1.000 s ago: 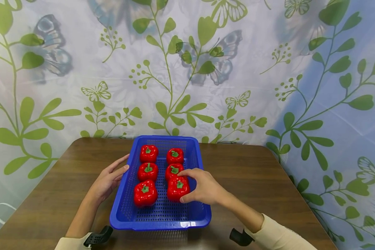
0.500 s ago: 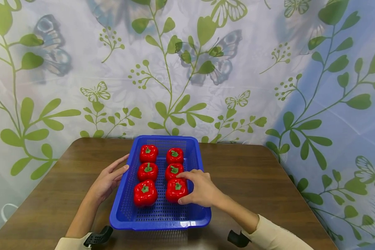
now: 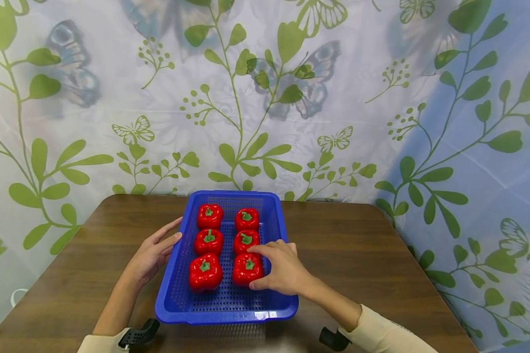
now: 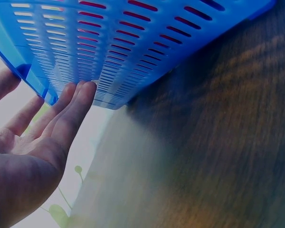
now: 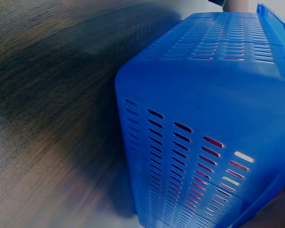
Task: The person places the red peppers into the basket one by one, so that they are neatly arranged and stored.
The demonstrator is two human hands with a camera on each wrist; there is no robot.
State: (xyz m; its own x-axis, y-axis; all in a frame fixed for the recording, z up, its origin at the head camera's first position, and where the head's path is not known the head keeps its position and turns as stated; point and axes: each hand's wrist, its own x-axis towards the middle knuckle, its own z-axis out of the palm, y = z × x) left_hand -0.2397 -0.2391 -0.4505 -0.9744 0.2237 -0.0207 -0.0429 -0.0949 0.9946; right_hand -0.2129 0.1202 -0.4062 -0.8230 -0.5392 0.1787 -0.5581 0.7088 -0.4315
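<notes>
A blue perforated plastic basket (image 3: pixel 225 317) stands on the table with red bell peppers in two rows of three, green stems up. My right hand (image 3: pixel 284 269) reaches over the basket's right rim, thumb and forefinger curved round the front right bell pepper (image 3: pixel 246 270). Just behind that one is the middle right pepper (image 3: pixel 245 240); the front left pepper (image 3: pixel 205 272) lies across a gap. At the basket's left side, my left hand (image 3: pixel 152 252) rests against the outer wall with fingers extended. The left wrist view shows its straight fingers (image 4: pixel 80 107) at the slotted wall.
The brown wooden table (image 3: pixel 344 245) extends on both sides of the basket. A curtain (image 3: pixel 265 98) printed with leaves and butterflies hangs behind it. Dark wrist mounts (image 3: pixel 140 334) stick out from both cream sleeves.
My right hand has moved slightly left with the front right bell pepper, bringing it into line with the pepper behind. My left hand and the basket have stayed in place.
</notes>
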